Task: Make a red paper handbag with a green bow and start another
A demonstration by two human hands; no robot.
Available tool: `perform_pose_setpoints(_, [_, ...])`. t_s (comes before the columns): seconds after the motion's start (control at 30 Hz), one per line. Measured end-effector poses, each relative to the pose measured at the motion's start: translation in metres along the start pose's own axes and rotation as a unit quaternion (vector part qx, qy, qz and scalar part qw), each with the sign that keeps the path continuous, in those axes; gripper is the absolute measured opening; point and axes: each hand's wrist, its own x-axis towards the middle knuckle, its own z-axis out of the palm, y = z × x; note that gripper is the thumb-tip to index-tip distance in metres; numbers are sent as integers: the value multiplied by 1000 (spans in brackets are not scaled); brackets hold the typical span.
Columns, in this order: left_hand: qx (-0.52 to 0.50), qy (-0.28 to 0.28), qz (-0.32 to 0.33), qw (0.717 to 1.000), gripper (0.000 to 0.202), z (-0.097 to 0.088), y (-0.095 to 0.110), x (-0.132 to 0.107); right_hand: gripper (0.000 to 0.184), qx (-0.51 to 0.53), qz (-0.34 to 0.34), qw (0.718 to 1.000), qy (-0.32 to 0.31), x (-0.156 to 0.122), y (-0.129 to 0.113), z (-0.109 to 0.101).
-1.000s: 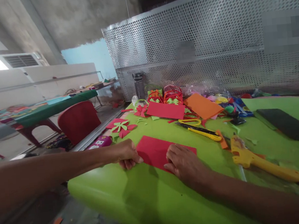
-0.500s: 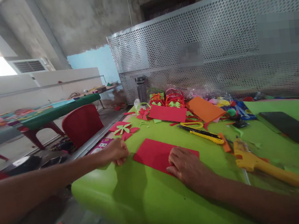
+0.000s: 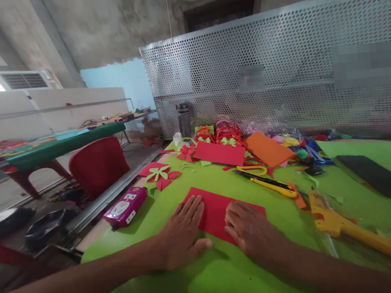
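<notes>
A red rectangular craft sheet [image 3: 213, 211] lies flat on the green tabletop [image 3: 154, 288] before me. My left hand [image 3: 184, 228] rests over its left end, palm down, fingers stretched out and thumb spread. On the right part of the same sheet sits my right hand [image 3: 246, 227], its fingers curled in. Whatever those fingers may enclose is hidden. Beyond the sheet lie a box cutter [image 3: 271, 186] with a yellow-and-black handle and yellow-handled scissors [image 3: 252, 170]. A yellow glue gun [image 3: 359, 232] rests to the right of my right hand.
A purple power strip [image 3: 126, 207] stands near the left edge. Further back are flower cutouts [image 3: 158, 173], another red sheet [image 3: 219, 152], an orange sheet [image 3: 268, 148], small red baskets [image 3: 228, 133] and a bottle [image 3: 183, 120]. A dark flat slab [image 3: 378, 176] lies right. A perforated metal panel [image 3: 277, 65] closes the back.
My left hand has come right from beside the sheet and opened from a closed fist to lie flat on it. The right hand stays on the sheet, still curled. The power strip is now uncovered.
</notes>
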Motion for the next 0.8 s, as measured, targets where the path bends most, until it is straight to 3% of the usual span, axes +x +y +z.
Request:
perform_pose_setpoints(0.23, [35,61,-65,995,81,13,-41,-23,8,15,-4,1000,9,-1,-1,-4])
perform_pose_setpoints(0.37, [40,99,-103,989,79,16,-44,-23,9,6,-10,1000,16,-1,-2,-4])
perform_pose_setpoints(0.43, [46,130,-79,987,86,14,-34,-16,9,7,-10,1000,1,-1,-2,-3])
perform_pose_setpoints(0.5, [45,133,7,990,95,11,-20,-5,7,6,9,1000,-8,-2,-2,-1])
perform_pose_setpoints(0.6, [5,72,112,991,95,9,0,13,37,-4,46,999,-24,-3,0,1])
perform_pose_setpoints(0.7, [-16,47,133,990,91,13,0,23,53,1,49,996,-76,-3,3,-1])
perform_pose_setpoints(0.8, [6,72,114,991,91,20,-16,22,55,12,49,992,-116,-2,4,-6])
